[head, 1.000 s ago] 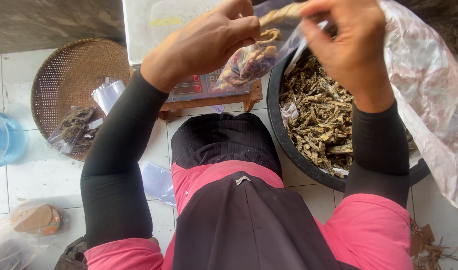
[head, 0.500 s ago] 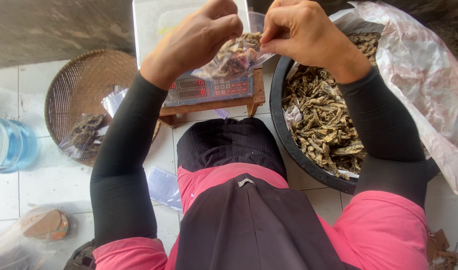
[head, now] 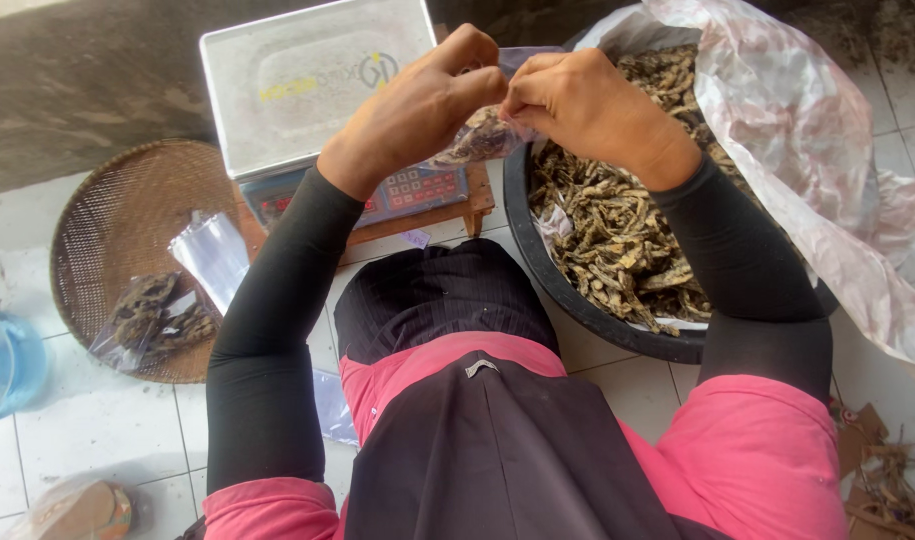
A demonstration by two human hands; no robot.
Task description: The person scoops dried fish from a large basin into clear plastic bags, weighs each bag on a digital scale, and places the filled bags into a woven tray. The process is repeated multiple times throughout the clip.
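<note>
1. The left hand [head: 417,100] and the right hand [head: 577,105] met at twelve o'clock in the view, forearms in black sleeves angling up and inward, knuckles toward the camera.
2. Both hands were pinched shut on the top edge of a small clear bag [head: 482,135] of dried dark pieces, thumbs and fingertips pressed together at its mouth.
3. The bag hung below the fingers, its long axis slanting from its mouth at one o'clock down to seven o'clock.
4. Behind it sat a digital scale [head: 307,90] on a wooden stand.
5. At three o'clock a black basin [head: 577,300] held dried pieces under a plastic sheet [head: 807,150].
6. At nine o'clock a woven tray [head: 107,210] carried a filled packet [head: 157,315].
</note>
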